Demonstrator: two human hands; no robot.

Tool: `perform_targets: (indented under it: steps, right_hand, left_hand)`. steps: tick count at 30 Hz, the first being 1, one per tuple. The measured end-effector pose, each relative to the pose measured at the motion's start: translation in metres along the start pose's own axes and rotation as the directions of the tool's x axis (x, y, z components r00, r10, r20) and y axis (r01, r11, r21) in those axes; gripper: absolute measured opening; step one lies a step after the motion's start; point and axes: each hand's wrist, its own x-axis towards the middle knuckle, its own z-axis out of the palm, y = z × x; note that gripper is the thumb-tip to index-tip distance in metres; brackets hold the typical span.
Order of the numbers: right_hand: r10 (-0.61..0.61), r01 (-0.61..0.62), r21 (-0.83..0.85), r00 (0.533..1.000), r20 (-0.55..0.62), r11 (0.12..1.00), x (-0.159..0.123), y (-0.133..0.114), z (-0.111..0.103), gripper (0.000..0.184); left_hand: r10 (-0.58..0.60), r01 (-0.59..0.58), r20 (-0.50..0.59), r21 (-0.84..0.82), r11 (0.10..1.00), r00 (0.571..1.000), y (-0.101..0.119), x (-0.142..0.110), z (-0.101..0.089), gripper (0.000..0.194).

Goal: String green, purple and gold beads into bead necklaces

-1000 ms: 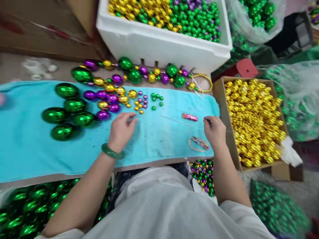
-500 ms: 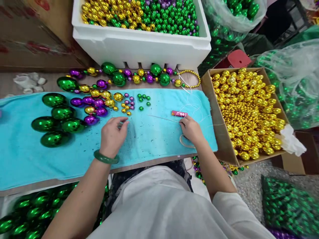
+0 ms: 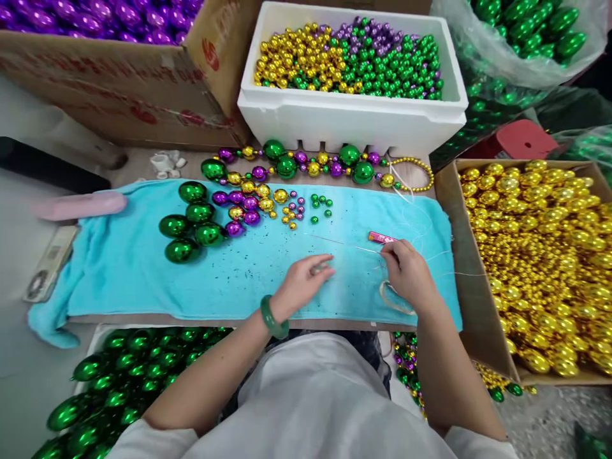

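My right hand pinches a long thin needle near its right end; the needle points left over the turquoise towel. Fine white thread trails from around that hand to the right. My left hand, with a green bangle at the wrist, hovers left of the needle, thumb and fingers apart. A small greyish spot shows between them, too blurred to name. Small green beads, small purple beads and small gold beads lie beyond my left hand. Larger green beads lie farther left.
A finished-looking bead string lies behind the towel, before a white foam box of small beads. A cardboard box of gold beads stands right. A pink lighter-like object lies by my right hand. Green beads fill a container below left.
The view has swung left, so the scene sits farther right. My left hand has moved rightward across the towel, away from the beads and closer to the needle. My right hand still holds the needle.
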Motion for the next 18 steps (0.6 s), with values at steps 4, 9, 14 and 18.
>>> perform_targets:
  steps: [4,9,14,18]
  right_hand:
    - [-0.104,0.102,0.1,0.994,0.013,0.99,0.008,-0.03,0.004,0.013]
    - [-0.126,0.112,0.233,0.991,0.049,0.966,0.02,-0.048,0.008,0.013]
    - [0.092,-0.023,0.38,0.982,-0.163,0.925,0.03,-0.045,-0.003,0.017]
    - [0.124,-0.106,0.611,0.992,0.013,0.785,0.038,-0.054,0.004,0.019]
  left_hand:
    - [-0.02,0.031,0.03,-0.407,0.913,0.999,0.013,0.004,0.021,0.051]
    - [-0.059,-0.027,-0.139,-0.543,0.839,0.988,0.025,0.018,0.007,0.035]
    - [-0.063,-0.048,-0.197,-0.511,0.858,0.978,0.027,0.023,-0.018,0.032]
    - [-0.024,-0.069,-0.207,-0.429,0.901,0.978,0.035,0.021,-0.028,0.028]
